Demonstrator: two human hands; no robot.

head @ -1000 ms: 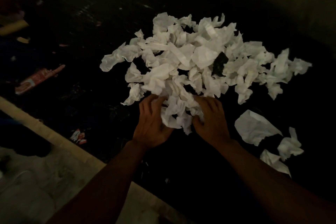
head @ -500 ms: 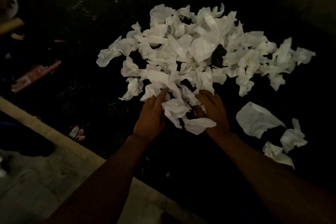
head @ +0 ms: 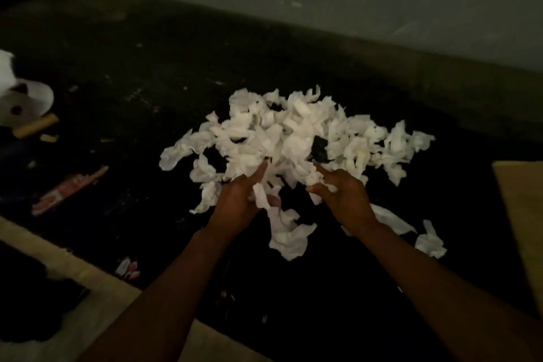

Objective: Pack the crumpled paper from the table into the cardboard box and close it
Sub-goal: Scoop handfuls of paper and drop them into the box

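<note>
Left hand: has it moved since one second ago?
Yes. The left hand rose from the table at the near edge of the paper pile; a paper strip now hangs from it.

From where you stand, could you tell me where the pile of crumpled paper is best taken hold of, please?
Take the pile of crumpled paper at its near edge, low against the table, with one hand coming in from each side. It is loose, wide and shallow, so a pinch from above lifts only a strip, like the one dangling from the left hand.
</note>
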